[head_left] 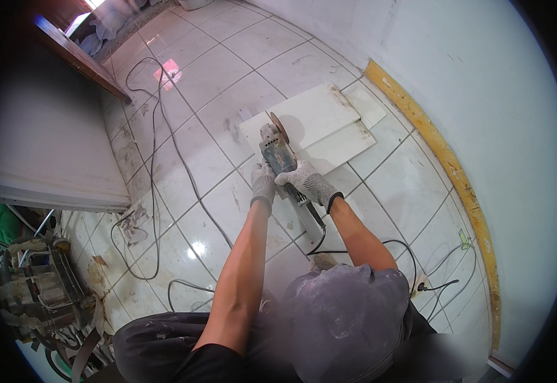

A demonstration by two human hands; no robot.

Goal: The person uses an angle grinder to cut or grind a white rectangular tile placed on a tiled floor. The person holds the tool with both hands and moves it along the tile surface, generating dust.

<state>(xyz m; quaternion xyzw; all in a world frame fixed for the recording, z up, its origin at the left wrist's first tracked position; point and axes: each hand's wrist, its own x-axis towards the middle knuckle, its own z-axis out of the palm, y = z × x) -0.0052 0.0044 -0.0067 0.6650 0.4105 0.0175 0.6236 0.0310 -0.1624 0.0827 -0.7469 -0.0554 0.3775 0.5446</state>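
An angle grinder (279,157) with a dark body and a thin brown disc (279,127) is in both my gloved hands. My left hand (263,181) wraps its left side. My right hand (305,181) grips the body from the right, nearer its rear. The disc stands on edge over white tile pieces (320,118) stacked on the floor; whether it touches them I cannot tell. From the tool's rear end, a black cord (317,237) curves off to the right.
Long cables (171,134) loop over the tiled floor at left. A plug (422,287) lies at lower right. A yellowish strip (419,124) edges the right wall. Cluttered equipment (42,277) stands at lower left, below a white door-like panel (48,147). Dusty grey cloth (348,319) fills the lower middle.
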